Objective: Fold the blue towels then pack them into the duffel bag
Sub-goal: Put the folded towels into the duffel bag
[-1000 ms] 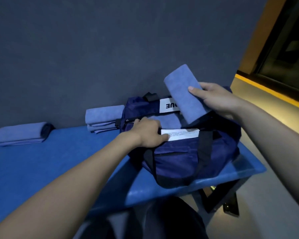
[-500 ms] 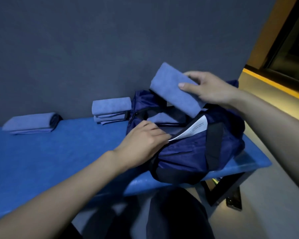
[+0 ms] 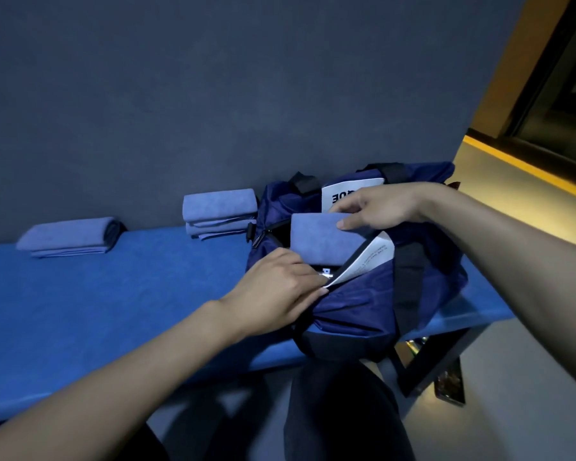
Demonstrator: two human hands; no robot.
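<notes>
Head view: my right hand [image 3: 376,207] pinches the folded towel [image 3: 326,241], half inside the duffel bag [image 3: 363,301] on the bench [image 3: 113,294]. My left hand [image 3: 276,291] grips the bag's near edge; I should keep it wide and slide the towel down flat.

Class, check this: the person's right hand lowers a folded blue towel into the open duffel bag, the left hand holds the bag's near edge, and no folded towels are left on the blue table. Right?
Not quite. The head view shows folded towels on the blue table: a stack beside the duffel bag and another towel further left. The right hand with its towel and the left hand are as stated.
</notes>
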